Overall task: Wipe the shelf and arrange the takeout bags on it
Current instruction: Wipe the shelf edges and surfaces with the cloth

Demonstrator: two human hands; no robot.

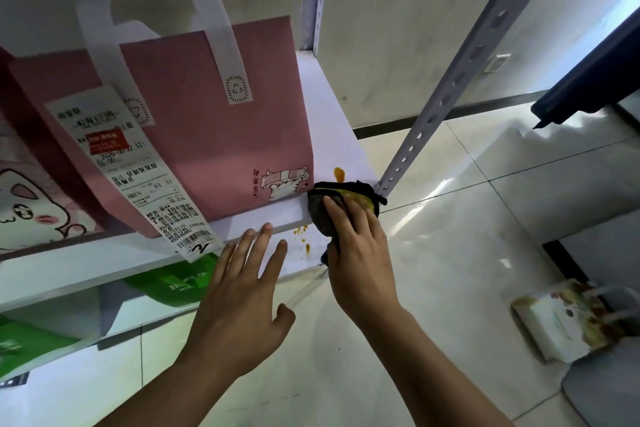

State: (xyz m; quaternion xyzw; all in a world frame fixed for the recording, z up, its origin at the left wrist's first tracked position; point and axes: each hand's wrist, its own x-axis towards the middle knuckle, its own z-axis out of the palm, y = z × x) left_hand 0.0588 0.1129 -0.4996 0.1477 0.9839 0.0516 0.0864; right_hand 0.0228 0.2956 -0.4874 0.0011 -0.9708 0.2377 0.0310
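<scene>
Fingers first: the right hand (356, 246) has its fingers (337, 215) pressed down on a dark cloth (341, 206) and partly curled around it, thumb side tucked under the edge, so it's holding the rag. The left hand (242, 291) is spread flat and relaxed, fingertips resting on the front lip of the shelf (332, 135), gripping nothing. My guess is it's just there to steady things while the other hand scrubs.

Now biggest to smallest. The white shelf sits on a grey perforated metal rack (460, 80), and the cloth is working its front right corner. The pink takeout bag (221, 121) takes up most of the shelf and stands just left of the cloth, nearly touching it. It looks left in place since the mess is beside it, not under it. A long receipt (135, 170) hangs off its white handle. To the far left there's another bag with a cartoon cat (31, 204), and green bags (180, 279) on the level below.

Smallest bits: an orange blob of sauce (338, 174) just behind the cloth, plus little orange splatters (302, 234) on the shelf's front face. So wiping isn't finished yet.
</scene>
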